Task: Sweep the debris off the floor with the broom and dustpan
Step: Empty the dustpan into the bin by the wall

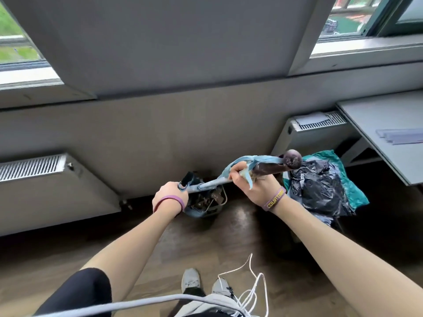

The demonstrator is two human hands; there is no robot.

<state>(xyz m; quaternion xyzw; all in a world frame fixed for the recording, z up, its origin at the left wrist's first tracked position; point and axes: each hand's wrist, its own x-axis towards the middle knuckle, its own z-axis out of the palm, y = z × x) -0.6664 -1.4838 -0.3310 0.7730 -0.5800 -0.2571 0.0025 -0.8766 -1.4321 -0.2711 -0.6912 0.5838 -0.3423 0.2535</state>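
Note:
My right hand is closed around the broom handle, a dark brown stick with a rounded knob and pale blue cloth strips tied round it. A thin grey-blue dustpan handle runs from that hand leftward to my left hand, which grips its looped end. Directly below the hands, by the wall, is the blue dustpan with dark debris and bits of wire in it. The broom's bristles are not in view.
A black rubbish bag lies on a teal bag to the right, under a grey desk. Radiators line the wall on both sides. White cords hang near my shoes on the wooden floor.

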